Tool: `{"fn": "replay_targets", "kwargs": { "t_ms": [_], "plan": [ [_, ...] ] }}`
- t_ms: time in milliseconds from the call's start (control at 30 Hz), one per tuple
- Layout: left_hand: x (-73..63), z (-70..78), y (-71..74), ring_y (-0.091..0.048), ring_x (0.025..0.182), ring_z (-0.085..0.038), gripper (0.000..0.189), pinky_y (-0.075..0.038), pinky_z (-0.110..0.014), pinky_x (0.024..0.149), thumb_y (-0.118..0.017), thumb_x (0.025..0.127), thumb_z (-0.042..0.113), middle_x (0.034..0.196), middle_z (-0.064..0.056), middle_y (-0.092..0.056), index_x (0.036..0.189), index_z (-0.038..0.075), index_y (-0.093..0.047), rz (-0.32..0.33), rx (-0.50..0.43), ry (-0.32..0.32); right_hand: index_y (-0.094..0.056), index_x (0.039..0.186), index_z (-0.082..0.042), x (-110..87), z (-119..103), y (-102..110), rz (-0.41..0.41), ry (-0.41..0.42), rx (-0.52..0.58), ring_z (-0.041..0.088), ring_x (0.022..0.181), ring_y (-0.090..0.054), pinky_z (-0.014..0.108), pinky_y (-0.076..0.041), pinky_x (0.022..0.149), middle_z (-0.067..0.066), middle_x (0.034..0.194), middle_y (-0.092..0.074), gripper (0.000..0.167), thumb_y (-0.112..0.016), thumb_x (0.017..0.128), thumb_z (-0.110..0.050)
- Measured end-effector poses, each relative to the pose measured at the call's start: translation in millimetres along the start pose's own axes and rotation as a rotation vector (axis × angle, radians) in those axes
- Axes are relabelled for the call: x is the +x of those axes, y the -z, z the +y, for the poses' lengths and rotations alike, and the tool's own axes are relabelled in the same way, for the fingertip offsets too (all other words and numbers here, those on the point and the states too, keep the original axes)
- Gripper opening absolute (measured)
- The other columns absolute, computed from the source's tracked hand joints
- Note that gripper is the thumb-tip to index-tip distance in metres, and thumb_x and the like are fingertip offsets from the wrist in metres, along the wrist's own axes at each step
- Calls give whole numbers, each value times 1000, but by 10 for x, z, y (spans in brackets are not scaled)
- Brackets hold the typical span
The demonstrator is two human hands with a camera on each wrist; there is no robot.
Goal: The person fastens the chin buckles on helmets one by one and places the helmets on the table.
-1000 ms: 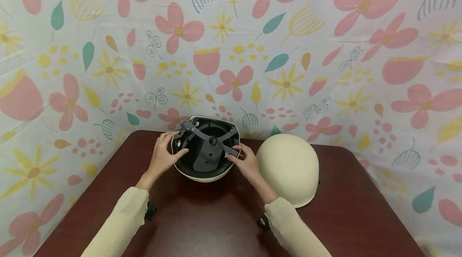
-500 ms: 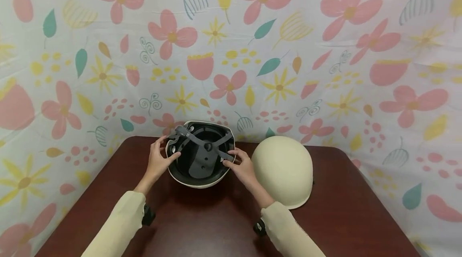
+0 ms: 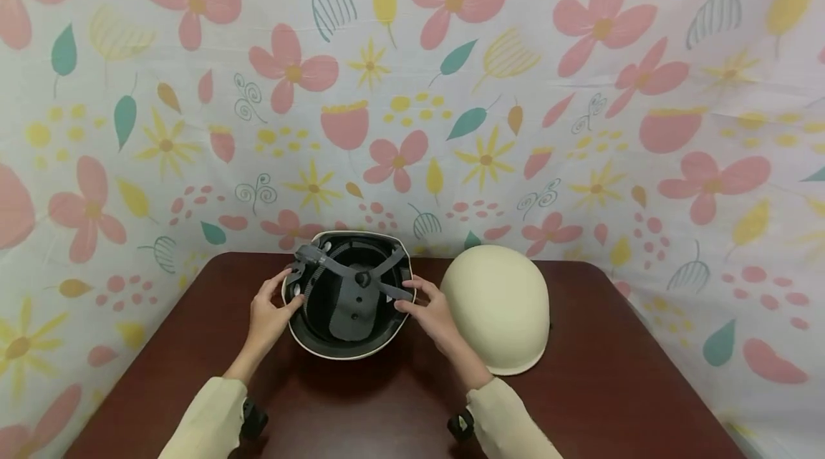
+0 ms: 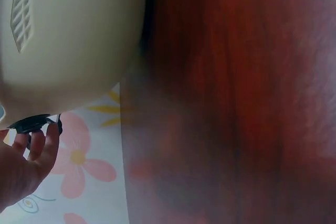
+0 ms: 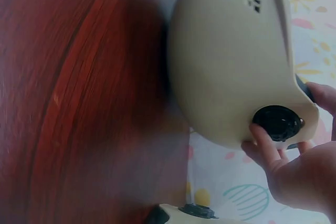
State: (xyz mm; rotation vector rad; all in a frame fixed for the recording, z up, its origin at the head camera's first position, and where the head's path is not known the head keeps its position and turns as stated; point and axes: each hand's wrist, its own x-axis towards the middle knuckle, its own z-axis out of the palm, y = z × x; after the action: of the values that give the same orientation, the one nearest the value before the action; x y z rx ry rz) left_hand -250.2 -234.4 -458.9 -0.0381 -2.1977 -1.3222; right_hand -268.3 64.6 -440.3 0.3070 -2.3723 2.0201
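Note:
A cream helmet (image 3: 348, 356) with a black lining lies dome down, its hollow facing up, over the table's far half. Grey straps (image 3: 335, 266) cross the opening and meet near its middle. My left hand (image 3: 266, 317) grips the left rim, thumb inside. On the opposite rim my right hand (image 3: 437, 314) pinches the edge beside a strap end. The right wrist view shows right-hand fingers around a black round disc (image 5: 276, 123) on the shell's side. In the left wrist view the shell (image 4: 79, 40) has a moulded grille, and the left fingers touch a dark part at the edge.
A second cream helmet (image 3: 496, 308) sits dome up just right of my right hand. The brown wooden table (image 3: 361, 423) extends in front of both helmets. A flower-printed cloth (image 3: 412, 101) hangs behind the table's back edge.
Both hands have brought the strapped helmet toward me, keeping the same hold. The second helmet has stayed on the table. The head view has turned slightly to the right and up.

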Motion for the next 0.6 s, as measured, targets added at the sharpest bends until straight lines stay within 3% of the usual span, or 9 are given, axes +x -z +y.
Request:
{"fn": "replay_targets", "kwargs": {
  "t_ms": [200, 367, 600],
  "plan": [
    [-120, 14, -32, -44, 85, 2, 55, -37, -11, 71, -69, 83, -1, 115, -17, -58, 136, 6, -57, 19, -54, 17, -62, 126, -2, -52, -19, 48, -5, -40, 20, 41, 128, -53, 33, -51, 83, 13, 154, -40, 43, -72, 85, -11],
    [-245, 52, -44, -41, 91, 2, 55, -34, -12, 77, -66, 86, -1, 121, -18, -53, 139, 4, -53, 1, -89, 76, -63, 124, -3, -110, -31, 65, -15, -40, 8, 39, 128, -54, 40, -50, 92, 11, 154, -41, 42, -72, 84, -11],
    [-371, 101, -46, -39, 96, 1, 59, -34, -14, 81, -62, 93, 5, 132, -16, -43, 148, 8, -42, -91, -119, 161, -62, 121, -1, -205, -34, 79, 6, -8, -18, 34, 138, -43, 50, -40, 109, 13, 152, -42, 40, -71, 83, -8]
  ]
}}
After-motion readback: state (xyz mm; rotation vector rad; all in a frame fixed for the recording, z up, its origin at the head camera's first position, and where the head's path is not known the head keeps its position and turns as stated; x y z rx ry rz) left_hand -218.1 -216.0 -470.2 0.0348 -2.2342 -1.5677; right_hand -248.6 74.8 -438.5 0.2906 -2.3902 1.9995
